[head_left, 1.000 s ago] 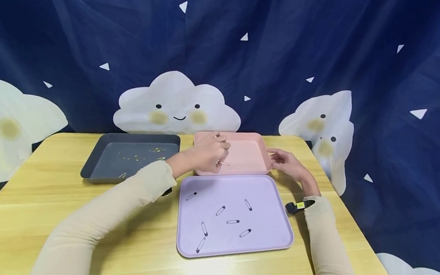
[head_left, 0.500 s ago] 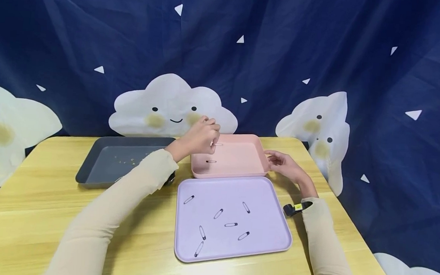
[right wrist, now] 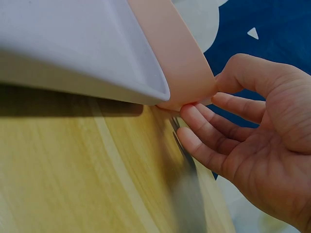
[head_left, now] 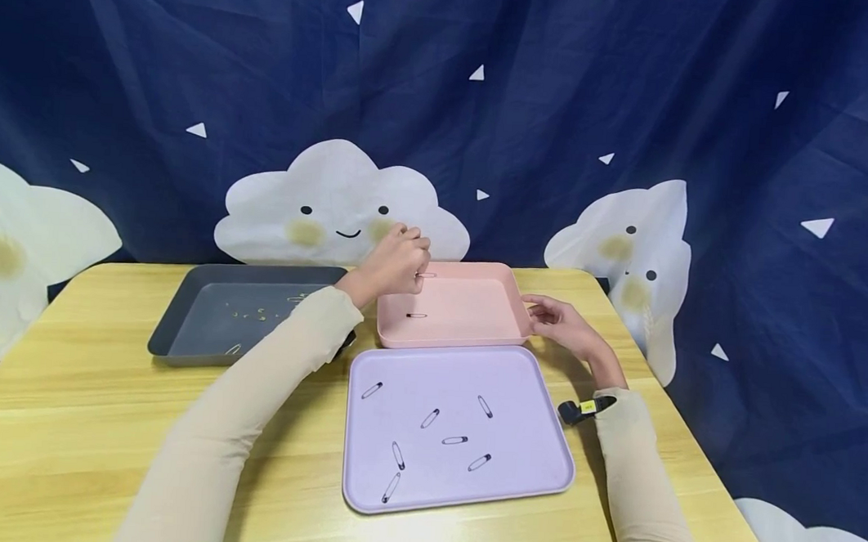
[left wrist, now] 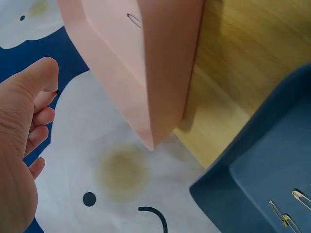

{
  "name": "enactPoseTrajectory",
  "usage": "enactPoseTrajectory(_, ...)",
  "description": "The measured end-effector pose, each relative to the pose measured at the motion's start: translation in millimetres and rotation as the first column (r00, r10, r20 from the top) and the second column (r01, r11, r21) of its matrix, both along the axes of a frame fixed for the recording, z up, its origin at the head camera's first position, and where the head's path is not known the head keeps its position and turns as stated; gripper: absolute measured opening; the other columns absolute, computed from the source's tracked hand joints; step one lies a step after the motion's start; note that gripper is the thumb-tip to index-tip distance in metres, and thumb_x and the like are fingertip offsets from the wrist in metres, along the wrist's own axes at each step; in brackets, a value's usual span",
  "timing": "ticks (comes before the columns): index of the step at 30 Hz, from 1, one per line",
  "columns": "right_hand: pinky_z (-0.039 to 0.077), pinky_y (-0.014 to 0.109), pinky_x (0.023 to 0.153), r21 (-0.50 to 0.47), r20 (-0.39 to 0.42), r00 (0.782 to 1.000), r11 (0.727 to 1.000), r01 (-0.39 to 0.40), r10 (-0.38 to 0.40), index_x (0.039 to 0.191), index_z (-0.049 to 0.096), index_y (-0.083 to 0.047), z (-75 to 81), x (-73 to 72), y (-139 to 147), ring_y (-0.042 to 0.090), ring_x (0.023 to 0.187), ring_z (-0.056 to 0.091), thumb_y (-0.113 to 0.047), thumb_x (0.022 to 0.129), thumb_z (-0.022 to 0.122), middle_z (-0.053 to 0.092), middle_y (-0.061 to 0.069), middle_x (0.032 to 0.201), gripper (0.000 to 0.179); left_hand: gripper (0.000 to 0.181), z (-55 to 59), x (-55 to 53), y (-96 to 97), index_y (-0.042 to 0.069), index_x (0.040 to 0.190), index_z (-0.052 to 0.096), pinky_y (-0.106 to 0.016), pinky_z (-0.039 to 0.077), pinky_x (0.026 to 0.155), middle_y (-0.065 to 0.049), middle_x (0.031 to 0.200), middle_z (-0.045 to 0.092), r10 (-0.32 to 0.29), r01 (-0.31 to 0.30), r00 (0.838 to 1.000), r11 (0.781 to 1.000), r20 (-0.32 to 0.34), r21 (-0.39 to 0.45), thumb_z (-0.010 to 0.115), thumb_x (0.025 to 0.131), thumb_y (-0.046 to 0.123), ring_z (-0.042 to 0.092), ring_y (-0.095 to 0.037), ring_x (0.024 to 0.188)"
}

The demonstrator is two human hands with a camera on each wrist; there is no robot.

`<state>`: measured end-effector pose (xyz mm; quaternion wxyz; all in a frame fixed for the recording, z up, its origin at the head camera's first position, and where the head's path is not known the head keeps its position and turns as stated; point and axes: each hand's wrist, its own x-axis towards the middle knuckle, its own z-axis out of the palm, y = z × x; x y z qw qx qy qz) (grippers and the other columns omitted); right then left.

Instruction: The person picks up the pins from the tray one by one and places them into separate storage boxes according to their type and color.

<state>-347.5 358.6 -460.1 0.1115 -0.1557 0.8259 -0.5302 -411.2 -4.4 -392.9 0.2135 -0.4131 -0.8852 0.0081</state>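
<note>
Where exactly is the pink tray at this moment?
In the head view, the pink tray is just right of centre, behind the purple tray, between the dark tray and the right hand.

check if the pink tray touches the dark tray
Apart: the left wrist view shows a strip of wooden table between the pink tray and the dark tray.

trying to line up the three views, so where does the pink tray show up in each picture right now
Head: the pink tray sits just right of centre, beyond the lilac tray.
Left wrist: pink tray at the top, cut off by the upper edge.
Right wrist: pink tray in the upper middle, beside the lilac tray.
Shared landmark: the blue curtain with white clouds.
</note>
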Motion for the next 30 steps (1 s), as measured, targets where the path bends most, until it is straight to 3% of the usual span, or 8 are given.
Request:
enactPoseTrajectory(9,0.053,0.018,0.083,0.005,0.010,1.000,1.000,0.009,-0.009,0.148,0.045,0.005,0.9,-0.3,0,0.018,0.105,0.060,0.005,0.096,0.057,0.057,0.036,0.129,0.054,0.006,-8.5,-3.6,2.5,0.014,0.071,0.071,-0.044,0.042,0.095,-0.003,0.092,0.065,0.060,-0.057,0.996,0.997,0.061,-0.054,0.071,0.075,0.018,0.056,-0.026,0.094)
enactPoseTrajectory(21,0.054,0.018,0.082,0.001,0.019,1.000,1.000,0.010,-0.010,0.150,0.044,0.004,1.9,-0.9,0,0.018,0.104,0.059,0.006,0.095,0.056,0.056,0.035,0.128,0.056,0.008,-19.3,-3.6,0.7,0.014,0.074,0.070,-0.047,0.041,0.101,-0.003,0.095,0.064,0.086,-0.077,0.990,0.993,0.109,-0.088,0.073,0.075,0.021,0.055,-0.027,0.098)
enactPoseTrajectory(30,0.054,0.018,0.082,0.010,0.016,1.000,1.000,0.011,-0.011,0.149,0.044,0.004,1.0,-2.2,1,0.020,0.106,0.059,0.006,0.095,0.057,0.057,0.035,0.128,0.056,0.007,-22.6,-4.4,0.7,0.014,0.072,0.068,-0.045,0.040,0.097,-0.003,0.093,0.064,0.104,-0.092,0.987,0.991,0.125,-0.097,0.072,0.074,0.019,0.054,-0.027,0.096)
